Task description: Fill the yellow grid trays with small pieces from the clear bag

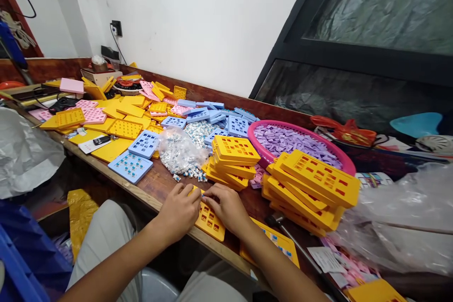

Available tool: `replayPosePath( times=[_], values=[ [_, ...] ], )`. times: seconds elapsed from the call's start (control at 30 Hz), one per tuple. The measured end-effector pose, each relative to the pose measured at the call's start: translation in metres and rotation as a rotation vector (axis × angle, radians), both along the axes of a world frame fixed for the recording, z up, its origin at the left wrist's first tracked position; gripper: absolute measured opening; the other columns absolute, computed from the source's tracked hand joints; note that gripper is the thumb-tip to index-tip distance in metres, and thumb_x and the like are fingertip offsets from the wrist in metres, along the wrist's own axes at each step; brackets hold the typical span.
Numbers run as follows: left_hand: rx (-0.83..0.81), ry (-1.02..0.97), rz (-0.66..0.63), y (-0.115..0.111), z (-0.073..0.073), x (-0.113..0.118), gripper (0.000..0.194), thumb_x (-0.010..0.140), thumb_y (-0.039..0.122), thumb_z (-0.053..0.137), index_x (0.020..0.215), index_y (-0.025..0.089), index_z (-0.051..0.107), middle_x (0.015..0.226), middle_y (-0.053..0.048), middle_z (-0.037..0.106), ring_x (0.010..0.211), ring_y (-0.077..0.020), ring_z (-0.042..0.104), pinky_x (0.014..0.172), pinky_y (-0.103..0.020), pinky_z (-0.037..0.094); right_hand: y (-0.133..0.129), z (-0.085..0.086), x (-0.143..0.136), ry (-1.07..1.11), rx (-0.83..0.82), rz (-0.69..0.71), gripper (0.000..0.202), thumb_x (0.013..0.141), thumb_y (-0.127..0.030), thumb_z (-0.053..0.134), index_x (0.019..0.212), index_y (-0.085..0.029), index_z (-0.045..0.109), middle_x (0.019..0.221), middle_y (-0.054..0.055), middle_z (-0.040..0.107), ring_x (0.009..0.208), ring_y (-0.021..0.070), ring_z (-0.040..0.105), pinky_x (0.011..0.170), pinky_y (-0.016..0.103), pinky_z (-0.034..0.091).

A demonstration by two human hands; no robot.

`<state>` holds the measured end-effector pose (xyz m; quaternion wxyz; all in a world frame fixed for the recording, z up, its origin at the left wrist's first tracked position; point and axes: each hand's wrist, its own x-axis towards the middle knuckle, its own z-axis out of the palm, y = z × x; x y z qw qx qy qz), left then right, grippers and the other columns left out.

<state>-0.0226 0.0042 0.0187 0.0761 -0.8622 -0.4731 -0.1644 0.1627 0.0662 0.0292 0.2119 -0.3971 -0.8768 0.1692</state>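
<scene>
A yellow plastic plate (210, 222) with rows of square holes lies at the table's front edge, between my hands. My left hand (181, 211) is closed over its left side, fingers curled onto the far end. From the right, my right hand (226, 203) reaches to the same end, thumb and fingers pinched together; whatever is in the pinch is too small to make out. Just beyond are small white and blue parts (182, 153), partly in a clear bag. Under my right forearm, another yellow plate (279, 240) carries blue-and-white pieces.
Yellow plates stand in a short stack (233, 165) and a taller, leaning stack (311, 188). A pink basket (348, 163) holds purple pieces. Light blue plates (130, 167) lie at left, near a spread of yellow plates (130, 109). A metal rod (304, 250) lies at right.
</scene>
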Motion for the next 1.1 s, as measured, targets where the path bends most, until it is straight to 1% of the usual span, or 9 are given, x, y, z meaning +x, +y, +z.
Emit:
replayPosePath(
  times=[0.1, 0.27, 0.43, 0.53, 0.7, 0.8, 0.87, 0.97, 1.1],
  values=[
    [0.021, 0.023, 0.006, -0.005, -0.002, 0.004, 0.025, 0.102, 0.021, 0.043, 0.1, 0.016, 0.068, 0.105, -0.012, 0.064, 0.104, -0.0288, 0.055, 0.092, -0.048, 0.042, -0.007, 0.0, -0.003, -0.2, 0.158, -0.011, 0.015, 0.099, -0.026, 0.06, 0.091, -0.021, 0.072, 0.09, 0.005, 0.069, 0.086, 0.0203, 0.061, 0.077, 0.031, 0.041],
    [0.107, -0.015, 0.056, -0.011, -0.009, 0.006, 0.027, 0.101, 0.026, 0.045, 0.109, 0.014, 0.069, 0.112, -0.01, 0.065, 0.111, -0.0268, 0.055, 0.113, -0.05, 0.032, -0.034, 0.0, -0.01, -0.497, 0.466, 0.024, 0.017, 0.099, -0.02, 0.054, 0.103, -0.016, 0.071, 0.093, 0.008, 0.068, 0.086, 0.0236, 0.056, 0.079, 0.038, 0.036],
    [0.08, -0.055, 0.05, -0.017, -0.007, 0.0, 0.028, 0.101, 0.027, 0.046, 0.116, 0.014, 0.067, 0.114, -0.009, 0.067, 0.114, -0.0262, 0.056, 0.116, -0.049, 0.03, -0.055, 0.007, -0.019, -0.601, 0.512, 0.066, 0.026, 0.1, -0.024, 0.049, 0.105, -0.014, 0.072, 0.105, 0.013, 0.068, 0.09, 0.0255, 0.055, 0.083, 0.042, 0.036],
    [0.022, -0.095, 0.013, -0.013, 0.0, -0.011, 0.025, 0.1, 0.028, 0.049, 0.113, 0.016, 0.067, 0.112, -0.008, 0.068, 0.11, -0.0254, 0.058, 0.111, -0.046, 0.037, -0.058, 0.012, -0.025, -0.648, 0.498, 0.083, 0.028, 0.1, -0.024, 0.047, 0.099, -0.014, 0.074, 0.104, 0.014, 0.068, 0.089, 0.0255, 0.055, 0.083, 0.043, 0.036],
    [0.032, -0.212, 0.025, 0.021, 0.013, -0.03, 0.027, 0.097, 0.019, 0.05, 0.12, 0.02, 0.063, 0.124, -0.008, 0.066, 0.117, -0.0235, 0.058, 0.103, -0.038, 0.043, -0.053, 0.021, -0.028, -0.691, 0.461, 0.133, 0.034, 0.101, -0.026, 0.044, 0.089, -0.014, 0.073, 0.093, 0.013, 0.068, 0.088, 0.0255, 0.057, 0.083, 0.043, 0.038],
    [0.055, -0.186, -0.004, 0.051, 0.016, -0.034, 0.033, 0.092, 0.014, 0.053, 0.123, 0.021, 0.062, 0.134, -0.008, 0.063, 0.124, -0.0242, 0.055, 0.104, -0.038, 0.041, -0.041, 0.032, -0.022, -0.62, 0.375, 0.171, 0.033, 0.102, -0.027, 0.042, 0.094, -0.015, 0.072, 0.094, 0.011, 0.069, 0.089, 0.0235, 0.059, 0.086, 0.04, 0.04],
    [0.011, -0.134, -0.027, 0.07, 0.015, -0.036, 0.025, 0.092, 0.017, 0.055, 0.115, 0.021, 0.066, 0.127, -0.008, 0.066, 0.119, -0.0251, 0.058, 0.1, -0.038, 0.042, -0.031, 0.039, -0.015, -0.527, 0.27, 0.176, 0.031, 0.103, -0.026, 0.041, 0.102, -0.018, 0.071, 0.097, 0.008, 0.069, 0.092, 0.0212, 0.061, 0.087, 0.035, 0.042],
    [-0.041, -0.095, -0.027, 0.093, 0.011, -0.044, 0.018, 0.091, 0.027, 0.063, 0.108, 0.022, 0.068, 0.114, -0.007, 0.069, 0.109, -0.0254, 0.061, 0.095, -0.038, 0.042, -0.016, 0.04, -0.007, -0.416, 0.159, 0.072, 0.032, 0.104, -0.026, 0.039, 0.114, -0.022, 0.069, 0.107, 0.006, 0.069, 0.099, 0.0195, 0.063, 0.087, 0.03, 0.044],
    [-0.055, -0.063, -0.039, 0.109, 0.005, -0.055, 0.025, 0.088, 0.041, 0.069, 0.107, 0.025, 0.071, 0.111, -0.006, 0.068, 0.109, -0.0265, 0.059, 0.094, -0.038, 0.04, -0.008, 0.025, -0.009, -0.475, 0.111, -0.118, 0.036, 0.105, -0.034, 0.036, 0.122, -0.021, 0.065, 0.116, 0.01, 0.068, 0.101, 0.0234, 0.066, 0.083, 0.032, 0.047]
  ],
)
